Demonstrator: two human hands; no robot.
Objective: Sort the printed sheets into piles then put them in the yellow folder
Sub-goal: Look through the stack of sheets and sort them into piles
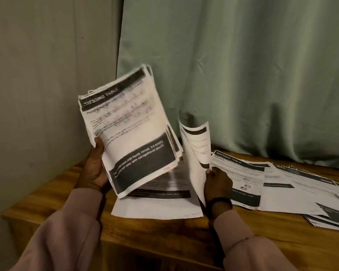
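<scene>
Landmark: wooden desk (63,194), standing against a grey-green curtain (243,75).
Left hand (95,169): gripping a thick stack of printed sheets (129,130) by its left edge, thumb lying on the top page; the stack is being held tilted above the desk's left part. Top page heading reading "DRESSING TABLE", black band across its lower part.
Right hand (216,182): pinching the lower edge of a single sheet (196,145), which is standing nearly upright and curling over at its top, above the desk's middle. A dark wristband (220,203) is sitting on this wrist.
Hands, relation: apart, each clamped on its own paper.
Pile under stack (157,206): lying flat on the desk directly below the held stack.
Pile, middle (243,178): lying on the desk just right of the right hand, top page also headed "DRESSING TABLE".
Piles, far right (311,194): overlapping sheets spreading along the desk toward its right end; print too blurred to read.
Sleeves (67,231): pale pink, covering both forearms.
</scene>
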